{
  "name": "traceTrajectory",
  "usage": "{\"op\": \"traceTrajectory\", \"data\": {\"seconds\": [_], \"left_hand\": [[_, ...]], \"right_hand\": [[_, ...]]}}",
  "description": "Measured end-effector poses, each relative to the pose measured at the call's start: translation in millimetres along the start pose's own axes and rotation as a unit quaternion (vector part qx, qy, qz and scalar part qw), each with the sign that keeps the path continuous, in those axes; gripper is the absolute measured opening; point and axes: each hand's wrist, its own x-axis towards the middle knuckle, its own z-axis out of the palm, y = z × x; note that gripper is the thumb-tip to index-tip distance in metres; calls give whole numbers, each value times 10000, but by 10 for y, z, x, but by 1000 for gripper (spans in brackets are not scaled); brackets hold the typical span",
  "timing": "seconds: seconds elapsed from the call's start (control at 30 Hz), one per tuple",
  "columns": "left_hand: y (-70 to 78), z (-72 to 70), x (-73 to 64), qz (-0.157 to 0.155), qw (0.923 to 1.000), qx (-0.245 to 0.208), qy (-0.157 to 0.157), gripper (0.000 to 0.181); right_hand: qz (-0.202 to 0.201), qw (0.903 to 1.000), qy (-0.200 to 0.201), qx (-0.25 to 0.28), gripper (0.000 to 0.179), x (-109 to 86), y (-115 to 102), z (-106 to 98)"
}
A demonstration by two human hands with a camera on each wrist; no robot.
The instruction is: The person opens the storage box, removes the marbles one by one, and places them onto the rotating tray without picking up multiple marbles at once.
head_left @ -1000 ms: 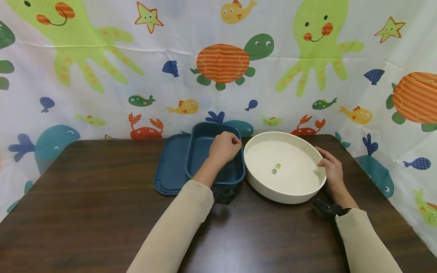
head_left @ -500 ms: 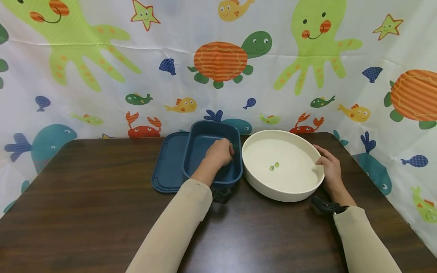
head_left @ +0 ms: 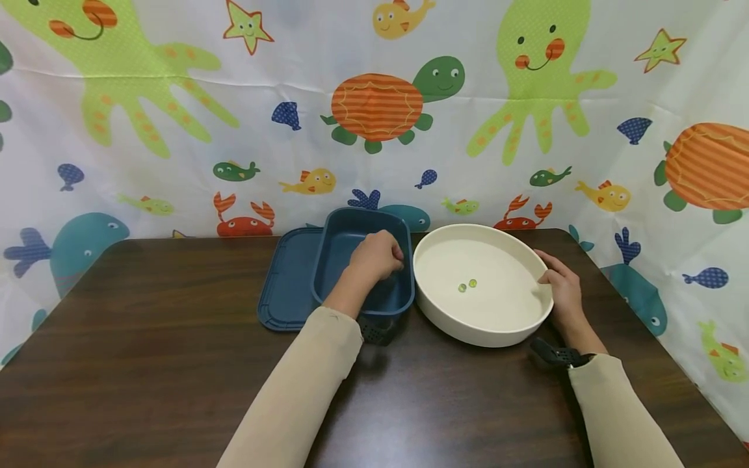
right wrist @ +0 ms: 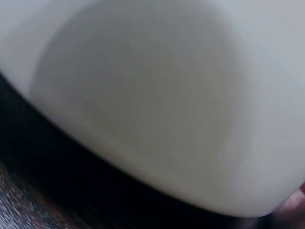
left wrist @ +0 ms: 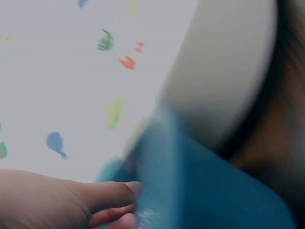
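Gripping 1 cream bowl by its rim, the right hand is holding on; 2 green pieces are lying inside. The left hand is curling over 1 blue container, possibly gripping something, unclear; 1 blue lid is lying alongside.

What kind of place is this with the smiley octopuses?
Probably an indoor tabletop set up for filming; I can't tell which room. A white cloth curtain printed with sea animals hangs behind a dark brown wooden-looking table, and someone wears a small black wrist device.
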Motion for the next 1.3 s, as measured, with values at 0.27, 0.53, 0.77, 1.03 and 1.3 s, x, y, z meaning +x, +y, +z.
{"op": "traceTrajectory", "data": {"seconds": [0.27, 0.53, 0.77, 1.03, 1.3], "left_hand": [[482, -152, -39, 777, 9960, -418, 121, 10], [724, 227, 120, 1053, 9931, -363, -358, 6], [772, 543, 265, 764, 9962, 90, -417, 8], [697, 674, 324, 429, 9968, 448, -503, 6], [716, 578, 314, 516, 9976, 222, -400, 18]], "right_hand": [[-20, 10000, 39, -65, 60, -6, 16, -53], [-56, 9999, 67, -67, 61, -1, 50, -87], [-93, 9997, 43, -209, 60, 38, 32, -60], [-19, 9993, 43, -379, 60, 42, 41, -3], [-4, 9995, 86, -293, 60, 57, 19, -6]]}}
